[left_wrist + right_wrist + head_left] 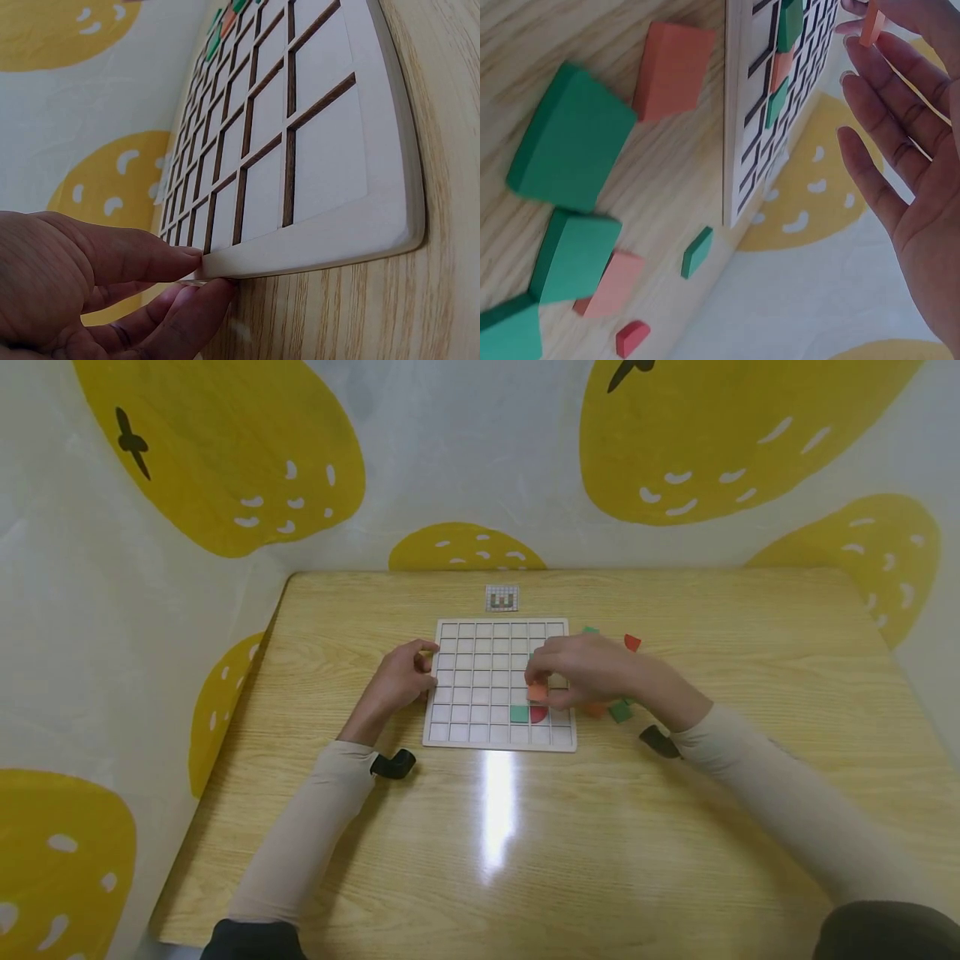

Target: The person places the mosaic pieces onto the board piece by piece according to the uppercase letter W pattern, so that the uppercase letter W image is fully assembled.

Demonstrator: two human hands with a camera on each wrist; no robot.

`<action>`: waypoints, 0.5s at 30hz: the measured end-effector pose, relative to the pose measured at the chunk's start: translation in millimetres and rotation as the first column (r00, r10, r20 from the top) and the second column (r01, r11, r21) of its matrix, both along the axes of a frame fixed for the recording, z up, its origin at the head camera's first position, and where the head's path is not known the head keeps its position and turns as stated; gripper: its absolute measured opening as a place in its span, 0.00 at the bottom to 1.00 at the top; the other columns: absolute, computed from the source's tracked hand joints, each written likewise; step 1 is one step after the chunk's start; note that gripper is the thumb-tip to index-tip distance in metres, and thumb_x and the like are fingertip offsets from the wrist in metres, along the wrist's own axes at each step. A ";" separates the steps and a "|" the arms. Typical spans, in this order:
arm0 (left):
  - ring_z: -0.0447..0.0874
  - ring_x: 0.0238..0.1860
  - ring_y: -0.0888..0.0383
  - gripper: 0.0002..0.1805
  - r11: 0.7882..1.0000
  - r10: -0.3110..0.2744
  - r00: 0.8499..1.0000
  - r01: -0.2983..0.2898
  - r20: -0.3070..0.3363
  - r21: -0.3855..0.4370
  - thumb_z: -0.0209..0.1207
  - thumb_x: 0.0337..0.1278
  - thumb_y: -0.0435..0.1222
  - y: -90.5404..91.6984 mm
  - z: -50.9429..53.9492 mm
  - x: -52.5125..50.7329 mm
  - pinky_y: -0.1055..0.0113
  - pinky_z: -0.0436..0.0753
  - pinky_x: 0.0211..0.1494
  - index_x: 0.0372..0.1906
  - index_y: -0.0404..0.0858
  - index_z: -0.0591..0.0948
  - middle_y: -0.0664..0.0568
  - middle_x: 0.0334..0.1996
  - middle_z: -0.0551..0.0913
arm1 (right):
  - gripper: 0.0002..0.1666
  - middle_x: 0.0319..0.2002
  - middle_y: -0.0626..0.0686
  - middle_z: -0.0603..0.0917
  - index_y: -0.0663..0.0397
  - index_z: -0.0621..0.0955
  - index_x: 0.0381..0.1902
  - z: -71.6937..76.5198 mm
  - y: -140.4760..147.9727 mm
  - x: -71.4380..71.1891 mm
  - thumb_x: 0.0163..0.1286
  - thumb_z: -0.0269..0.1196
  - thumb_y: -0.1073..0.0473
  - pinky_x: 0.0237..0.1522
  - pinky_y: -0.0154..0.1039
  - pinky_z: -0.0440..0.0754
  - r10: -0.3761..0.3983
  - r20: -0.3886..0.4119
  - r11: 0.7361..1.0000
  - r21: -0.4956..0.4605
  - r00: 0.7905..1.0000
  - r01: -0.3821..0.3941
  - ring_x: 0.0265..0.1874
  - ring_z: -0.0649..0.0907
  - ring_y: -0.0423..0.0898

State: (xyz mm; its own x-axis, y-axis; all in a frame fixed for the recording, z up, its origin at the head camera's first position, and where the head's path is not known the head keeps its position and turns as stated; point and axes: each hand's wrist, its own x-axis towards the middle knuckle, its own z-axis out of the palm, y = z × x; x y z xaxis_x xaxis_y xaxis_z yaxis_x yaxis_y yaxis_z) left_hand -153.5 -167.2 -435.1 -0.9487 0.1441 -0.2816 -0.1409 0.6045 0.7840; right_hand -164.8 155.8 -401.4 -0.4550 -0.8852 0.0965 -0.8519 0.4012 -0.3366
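Observation:
A white grid board point(461, 732) lies flat on the table. My left hand point(401, 675) pinches its left edge, the thumb on top and fingers below in the left wrist view. Above the board's right part, my right hand point(588, 667) holds an orange square tile point(537, 693) between thumb and fingers; the same tile point(871, 24) shows upright in the right wrist view. A green square tile point(519, 714) and a red rounded piece point(538, 715) sit in neighbouring cells. Further green point(777, 103) and orange point(781, 67) tiles sit on the board, mostly hidden by my right hand in the head view.
Right of the board lie several loose pieces, among them a red rounded one point(632, 642), a green tile point(621, 711) and an orange tile point(675, 71). A small patterned card point(502, 598) lies behind the board. A fruit-printed wall covering point(480, 460) borders the wooden table point(600, 860).

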 end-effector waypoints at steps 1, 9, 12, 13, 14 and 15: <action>0.75 0.30 0.52 0.31 1.000 0.000 1.000 0.000 0.000 -0.001 0.62 0.58 0.22 0.1 0.1 0.3 0.63 0.81 0.31 0.68 0.37 0.73 0.44 0.39 0.74 | 0.12 0.37 0.43 0.85 0.48 0.85 0.43 0.1 -1.4 0.3 0.62 0.72 0.53 0.36 0.38 0.80 -0.001 0.006 1.000 0.007 1.000 0.001 0.41 0.82 0.42; 0.76 0.30 0.51 0.31 1.000 -0.001 1.000 0.001 0.001 -0.012 0.62 0.59 0.23 0.5 -0.1 1.6 0.65 0.81 0.30 0.68 0.37 0.73 0.44 0.39 0.74 | 0.16 0.39 0.44 0.85 0.48 0.85 0.45 -2.6 -12.6 1.7 0.61 0.73 0.50 0.38 0.38 0.80 0.019 -0.003 1.000 0.023 1.000 -0.019 0.39 0.80 0.41; 0.76 0.30 0.51 0.31 1.000 0.000 1.000 0.000 -0.004 -0.017 0.62 0.58 0.23 0.8 0.4 1.3 0.65 0.80 0.29 0.68 0.37 0.73 0.44 0.39 0.74 | 0.17 0.41 0.43 0.85 0.47 0.85 0.46 -3.5 -16.8 1.6 0.61 0.74 0.49 0.40 0.38 0.80 0.019 -0.002 0.999 0.038 1.000 -0.019 0.40 0.80 0.41; 0.76 0.31 0.51 0.31 1.000 -0.001 1.000 0.000 -0.006 -0.020 0.62 0.58 0.23 0.9 0.5 1.1 0.66 0.80 0.29 0.68 0.37 0.73 0.44 0.39 0.74 | 0.18 0.40 0.43 0.84 0.47 0.85 0.46 -3.6 -18.3 1.4 0.60 0.74 0.49 0.40 0.38 0.79 0.019 0.002 0.999 0.044 1.000 -0.019 0.40 0.79 0.41; 0.75 0.31 0.52 0.31 1.000 -0.001 1.000 0.001 -0.008 -0.023 0.62 0.58 0.23 0.9 0.7 1.0 0.66 0.79 0.29 0.68 0.37 0.73 0.44 0.39 0.74 | 0.18 0.40 0.43 0.84 0.46 0.85 0.46 -3.6 -20.0 1.2 0.60 0.74 0.48 0.40 0.38 0.79 0.020 0.007 0.999 0.050 1.000 -0.020 0.40 0.79 0.41; 0.75 0.31 0.52 0.31 1.000 -0.001 1.000 0.001 -0.010 -0.025 0.62 0.58 0.23 0.9 0.8 0.9 0.66 0.79 0.29 0.68 0.37 0.73 0.44 0.39 0.74 | 0.18 0.40 0.43 0.84 0.46 0.85 0.46 -3.4 -21.5 1.1 0.60 0.75 0.48 0.41 0.38 0.79 0.021 0.016 0.998 0.056 1.000 -0.021 0.40 0.79 0.40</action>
